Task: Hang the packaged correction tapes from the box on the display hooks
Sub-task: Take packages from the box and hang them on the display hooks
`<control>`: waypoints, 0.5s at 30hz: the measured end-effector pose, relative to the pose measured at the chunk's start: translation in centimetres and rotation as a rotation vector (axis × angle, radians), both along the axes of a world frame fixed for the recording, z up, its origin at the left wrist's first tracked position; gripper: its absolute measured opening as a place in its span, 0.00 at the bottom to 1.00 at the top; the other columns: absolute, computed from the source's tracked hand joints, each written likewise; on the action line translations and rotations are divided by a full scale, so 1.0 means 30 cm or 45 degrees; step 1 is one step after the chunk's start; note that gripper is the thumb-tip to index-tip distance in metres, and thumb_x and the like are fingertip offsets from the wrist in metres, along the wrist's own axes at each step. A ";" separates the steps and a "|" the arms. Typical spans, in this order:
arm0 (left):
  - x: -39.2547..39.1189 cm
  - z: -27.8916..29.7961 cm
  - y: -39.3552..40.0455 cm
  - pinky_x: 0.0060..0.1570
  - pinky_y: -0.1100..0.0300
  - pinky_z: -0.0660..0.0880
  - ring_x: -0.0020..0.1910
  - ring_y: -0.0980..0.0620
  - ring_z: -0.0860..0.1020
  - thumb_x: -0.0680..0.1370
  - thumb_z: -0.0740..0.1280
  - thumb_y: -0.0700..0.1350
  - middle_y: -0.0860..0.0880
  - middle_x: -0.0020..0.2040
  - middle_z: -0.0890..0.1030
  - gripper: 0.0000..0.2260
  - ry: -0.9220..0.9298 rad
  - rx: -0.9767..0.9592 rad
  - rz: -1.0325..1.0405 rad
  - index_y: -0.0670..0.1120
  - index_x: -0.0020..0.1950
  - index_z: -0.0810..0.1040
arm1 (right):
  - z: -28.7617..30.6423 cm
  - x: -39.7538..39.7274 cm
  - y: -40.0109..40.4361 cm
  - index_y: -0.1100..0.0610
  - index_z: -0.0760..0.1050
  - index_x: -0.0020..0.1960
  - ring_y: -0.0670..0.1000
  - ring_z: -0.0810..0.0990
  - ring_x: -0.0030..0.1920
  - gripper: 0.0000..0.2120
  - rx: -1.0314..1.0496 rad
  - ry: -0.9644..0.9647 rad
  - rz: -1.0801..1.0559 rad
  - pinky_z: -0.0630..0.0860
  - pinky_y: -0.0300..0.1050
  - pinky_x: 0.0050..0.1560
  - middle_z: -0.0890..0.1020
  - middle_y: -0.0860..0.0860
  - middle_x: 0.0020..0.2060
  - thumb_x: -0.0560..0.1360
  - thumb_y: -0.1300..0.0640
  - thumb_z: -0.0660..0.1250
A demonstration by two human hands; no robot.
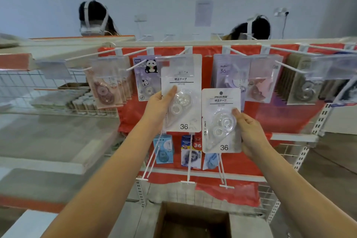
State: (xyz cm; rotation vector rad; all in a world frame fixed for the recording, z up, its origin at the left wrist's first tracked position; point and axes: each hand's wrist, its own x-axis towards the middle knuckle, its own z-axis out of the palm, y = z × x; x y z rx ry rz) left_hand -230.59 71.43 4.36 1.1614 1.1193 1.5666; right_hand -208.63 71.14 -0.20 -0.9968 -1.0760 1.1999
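White card packs fill both our hands in front of the red-backed display rack (270, 118). Our left hand (157, 109) pinches the left-hand pack (181, 92) along its left edge: the thumb (172, 91) lies across the front, just left of the clear blister with its two round reels, and the other fingers are hidden behind the card. This pack's upper end sits under the clear label flap of the centre hook (185, 51), at the level of the packs already hanging to either side; we cannot tell whether the hook wire passes through its hole. The "36" printed on it lies below and to the right of our thumb.

Our right hand (249, 131) grips the right-hand pack (221, 120) at its right edge. The thumb tip (235, 112) presses on the front against the blister's upper right, and the curled fingers wrap behind. This pack stands upright, lower than the other and just beside it, its round hang hole free above our fingers and below the row of hooks. Its left edge overlaps the first pack's lower right corner.

Below our forearms, an open cardboard box (191, 220) stands at the foot of the rack. Beyond our fingertips hang a panda-printed pack (146, 77) and purple packs (226, 75).
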 end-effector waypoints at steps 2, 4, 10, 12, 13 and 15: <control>-0.005 -0.005 0.039 0.60 0.46 0.75 0.54 0.45 0.81 0.76 0.68 0.52 0.44 0.51 0.84 0.13 0.001 -0.016 -0.010 0.43 0.53 0.81 | 0.003 -0.001 0.007 0.56 0.79 0.42 0.57 0.81 0.47 0.11 -0.013 0.012 -0.026 0.77 0.55 0.52 0.84 0.54 0.43 0.77 0.50 0.64; -0.008 -0.007 0.081 0.60 0.45 0.75 0.55 0.45 0.81 0.76 0.68 0.52 0.44 0.53 0.83 0.14 0.015 -0.033 -0.017 0.43 0.54 0.80 | 0.004 -0.004 0.011 0.56 0.79 0.41 0.57 0.81 0.48 0.13 -0.010 0.020 -0.050 0.77 0.59 0.56 0.84 0.54 0.43 0.72 0.45 0.67; -0.022 -0.002 0.208 0.61 0.48 0.74 0.56 0.47 0.79 0.76 0.68 0.54 0.46 0.54 0.82 0.16 0.148 -0.060 -0.006 0.44 0.55 0.79 | 0.019 -0.019 0.009 0.58 0.78 0.41 0.58 0.81 0.48 0.16 -0.009 0.017 -0.112 0.75 0.62 0.58 0.84 0.56 0.46 0.71 0.44 0.67; -0.021 0.009 0.235 0.58 0.50 0.75 0.57 0.46 0.78 0.78 0.66 0.51 0.44 0.55 0.81 0.14 0.159 -0.068 -0.015 0.42 0.57 0.78 | 0.023 -0.027 0.012 0.57 0.79 0.43 0.58 0.82 0.49 0.12 -0.002 0.019 -0.149 0.77 0.57 0.55 0.85 0.53 0.43 0.76 0.49 0.64; -0.021 0.012 0.248 0.56 0.53 0.75 0.56 0.47 0.78 0.78 0.65 0.48 0.44 0.55 0.81 0.14 0.177 -0.067 -0.015 0.42 0.58 0.78 | 0.023 -0.032 0.012 0.57 0.79 0.43 0.58 0.82 0.48 0.12 0.009 0.018 -0.161 0.78 0.56 0.54 0.85 0.52 0.42 0.76 0.50 0.64; -0.022 0.015 0.272 0.51 0.57 0.75 0.55 0.47 0.77 0.79 0.64 0.46 0.44 0.55 0.80 0.11 0.218 -0.069 -0.025 0.41 0.57 0.78 | 0.032 -0.045 0.006 0.56 0.80 0.43 0.59 0.82 0.50 0.13 0.039 0.006 -0.177 0.78 0.56 0.54 0.86 0.53 0.42 0.73 0.47 0.66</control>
